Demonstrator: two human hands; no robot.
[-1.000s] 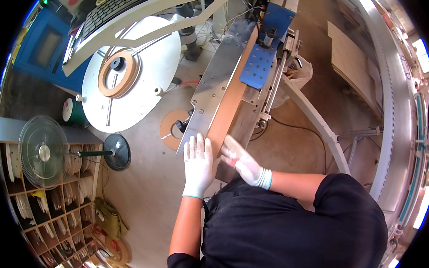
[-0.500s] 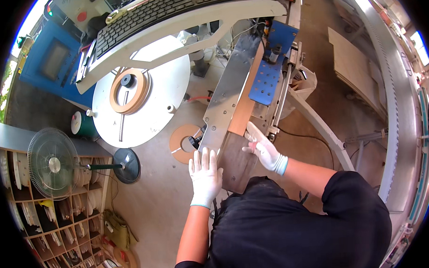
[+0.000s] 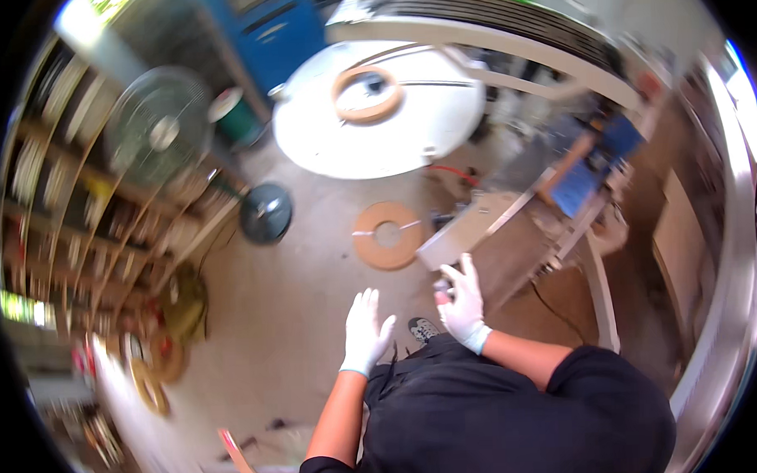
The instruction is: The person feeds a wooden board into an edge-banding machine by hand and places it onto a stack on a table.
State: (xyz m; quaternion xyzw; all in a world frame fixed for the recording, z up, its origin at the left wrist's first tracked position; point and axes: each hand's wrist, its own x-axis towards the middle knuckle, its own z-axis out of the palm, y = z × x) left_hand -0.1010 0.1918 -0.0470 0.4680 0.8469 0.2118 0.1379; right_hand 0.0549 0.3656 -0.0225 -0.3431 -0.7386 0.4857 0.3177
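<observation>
While the left hand (image 3: pixel 365 333) hangs with fingers spread, I cannot tell whether the right hand (image 3: pixel 463 309), near the metal bed (image 3: pixel 470 229), pinches a reddish item (image 3: pixel 442 298). Far right, the brown strip (image 3: pixel 569 160) lies beside the blue plate (image 3: pixel 575 191), probably light, bendable, best held by its edges.

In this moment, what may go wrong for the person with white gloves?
The right hand is beside the near end of the metal worktable, so the glove might catch or scrape on its edge; whether they touch is unclear.

The brown coil lies flat on the floor, ahead of the shoe; a step forward could land on it.

A dark cable runs loose across the floor on the right and might snag a foot.
</observation>
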